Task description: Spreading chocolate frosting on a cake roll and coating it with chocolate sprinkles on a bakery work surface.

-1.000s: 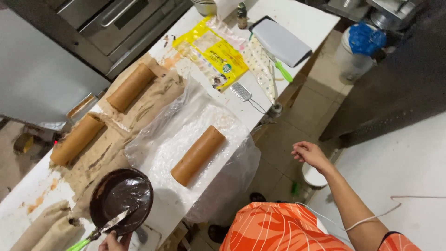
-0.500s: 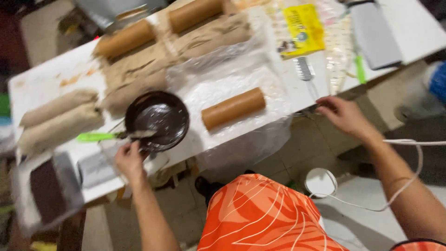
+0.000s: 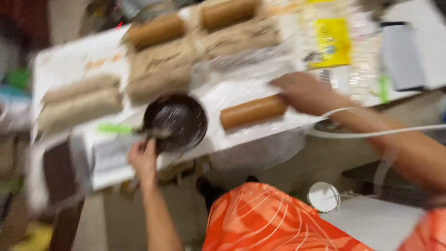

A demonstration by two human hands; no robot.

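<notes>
On the bench point(image 3: 69, 62) a bowl point(image 3: 176, 122) sits near the front edge, with a roll point(image 3: 253, 111) just to its right. The left hand point(image 3: 143, 158) is at the front of the bowl, and the right hand point(image 3: 302, 92) touches the right end of the roll. Behind them lie two more rolls point(image 3: 158, 30), side by side. Two wrapped rolls point(image 3: 79, 102) lie to the left of the bowl. A packet point(image 3: 331, 42) lies behind the right hand.

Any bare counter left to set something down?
Little. One bare white patch at the counter's far left corner, beside the far brown roll. Crowded elsewhere: the dark bowl and near roll fill the front edge, with the right hand at that roll.
</notes>
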